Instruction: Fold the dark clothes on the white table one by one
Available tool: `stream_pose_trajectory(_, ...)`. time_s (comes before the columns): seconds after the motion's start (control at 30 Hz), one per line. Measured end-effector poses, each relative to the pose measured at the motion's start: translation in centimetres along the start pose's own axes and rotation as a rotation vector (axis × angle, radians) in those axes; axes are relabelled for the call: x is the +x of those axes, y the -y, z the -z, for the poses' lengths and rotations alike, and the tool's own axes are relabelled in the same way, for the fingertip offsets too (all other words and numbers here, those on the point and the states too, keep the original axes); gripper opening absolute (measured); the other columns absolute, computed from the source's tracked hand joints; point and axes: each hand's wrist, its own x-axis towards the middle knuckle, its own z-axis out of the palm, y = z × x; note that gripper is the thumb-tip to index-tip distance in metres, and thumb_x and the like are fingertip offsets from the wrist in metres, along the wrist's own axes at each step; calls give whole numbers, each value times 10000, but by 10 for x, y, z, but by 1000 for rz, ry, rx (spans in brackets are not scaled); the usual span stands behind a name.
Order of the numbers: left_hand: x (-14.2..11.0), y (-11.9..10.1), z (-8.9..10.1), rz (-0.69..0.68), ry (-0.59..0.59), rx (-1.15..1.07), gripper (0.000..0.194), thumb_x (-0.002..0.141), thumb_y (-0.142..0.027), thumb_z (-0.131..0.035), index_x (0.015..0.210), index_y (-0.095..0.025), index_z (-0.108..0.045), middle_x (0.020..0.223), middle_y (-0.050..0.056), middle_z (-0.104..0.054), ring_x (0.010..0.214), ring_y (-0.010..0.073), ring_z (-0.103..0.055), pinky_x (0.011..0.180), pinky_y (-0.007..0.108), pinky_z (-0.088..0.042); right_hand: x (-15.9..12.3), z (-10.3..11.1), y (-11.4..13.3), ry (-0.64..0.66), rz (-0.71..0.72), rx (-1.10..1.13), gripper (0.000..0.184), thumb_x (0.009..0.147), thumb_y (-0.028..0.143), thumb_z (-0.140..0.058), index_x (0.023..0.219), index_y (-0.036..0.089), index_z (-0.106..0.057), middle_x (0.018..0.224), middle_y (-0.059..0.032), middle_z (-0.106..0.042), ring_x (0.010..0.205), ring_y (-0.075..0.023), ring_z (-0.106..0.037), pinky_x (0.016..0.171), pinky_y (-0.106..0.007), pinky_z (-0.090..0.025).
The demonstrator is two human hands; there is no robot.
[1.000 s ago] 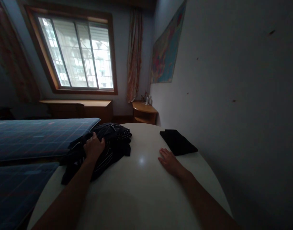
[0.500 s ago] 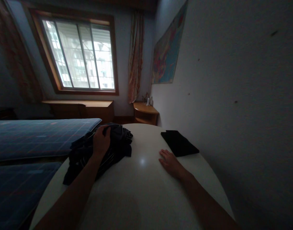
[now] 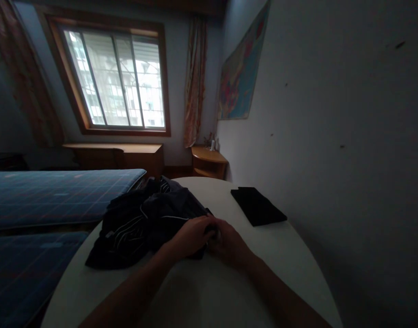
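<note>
A crumpled dark garment with thin white piping (image 3: 137, 228) is spread over the left half of a round white table (image 3: 291, 269). My left hand (image 3: 191, 234) is closed on the garment's right end, near the table's middle. Against it, my right hand (image 3: 231, 241) has its fingers curled around the same end of cloth. Between the two hands the fabric is bunched, and part of it is hidden by the fingers. A flat, folded black cloth (image 3: 258, 206) lies to the right, apart from both hands.
Beside the table's left edge is a bed with a blue plaid mattress (image 3: 68, 196). A white wall (image 3: 332, 182) runs along the right. Beyond the table are a wooden desk (image 3: 140, 157) under the window and a small corner cabinet (image 3: 209, 155).
My left hand has come right and nearer, drawing part of the garment toward the table's middle. My right hand has left the bare tabletop and closed on the garment's end.
</note>
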Motion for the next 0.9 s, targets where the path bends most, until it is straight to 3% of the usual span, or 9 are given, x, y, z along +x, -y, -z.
stream_pose_trajectory(0.07,-2,-2,1,-37,123,-13,283,894,-248,-586,1163,-231,-670,1147,60,-727,1061,230,-676,944,332,-499,2,-2,4,21,-68,24,405,770,210,-664,1175,231,-658,1159,-69,-703,1069,-241,-641,957,-379,-475)
stream_pose_trajectory(0.13,-1,-2,9,-19,156,-30,260,930,-313,-544,1135,-248,-690,1092,53,-745,1004,227,-695,895,323,-514,4,-2,6,1,-152,69,251,797,194,-607,1028,229,-697,1010,-40,-732,936,-213,-666,862,-337,-496)
stream_pose_trajectory(0.2,1,3,22,22,76,-21,268,951,-346,-506,1118,-256,-696,1087,49,-743,1002,224,-692,899,328,-511,7,1,6,-66,-229,133,195,825,208,-549,964,226,-684,930,-22,-729,861,-196,-667,780,-305,-502)
stream_pose_trajectory(0.3,4,21,39,123,-156,106,309,959,-353,-487,1192,-238,-655,1248,70,-678,1149,236,-625,1026,368,-450,12,10,-1,-180,-313,230,171,814,230,-497,908,215,-639,844,-16,-711,798,-195,-664,716,-294,-510)
stream_pose_trajectory(0.4,2,51,47,371,-302,336,429,958,-391,-483,1319,-180,-578,1448,134,-525,1329,299,-483,1118,456,-355,14,27,-14,-365,-352,323,263,767,263,-497,986,203,-628,955,-51,-711,853,-216,-667,747,-322,-534)
stream_pose_trajectory(0.53,-8,88,43,701,-178,434,619,962,-485,-429,1500,-182,-389,1564,184,-358,1401,397,-367,1072,623,-334,8,53,-31,-678,-379,373,447,712,251,-484,1128,194,-639,1105,-81,-689,995,-246,-640,862,-380,-514)
stream_pose_trajectory(0.67,-17,104,31,780,-29,500,903,848,-568,-580,1586,-276,-149,1650,181,-93,1447,525,-158,1027,751,-249,1,69,-37,-909,-444,340,419,753,284,-452,1114,196,-645,1128,-77,-669,1036,-246,-615,901,-388,-490)
stream_pose_trajectory(0.77,-19,107,25,784,-26,522,1063,760,-657,-638,1587,-298,-73,1647,213,2,1424,594,-98,1008,770,-222,0,64,-32,-836,-391,334,436,846,336,-372,1186,186,-602,1168,-97,-646,1063,-241,-610,905,-374,-492)
stream_pose_trajectory(0.9,-19,107,25,783,-47,528,1152,694,-729,-652,1588,-284,-77,1625,270,-66,1387,586,-236,985,717,-296,0,39,-21,-499,-344,100,484,889,444,-434,1304,215,-529,1326,-123,-536,1263,-264,-502,1070,-416,-400)
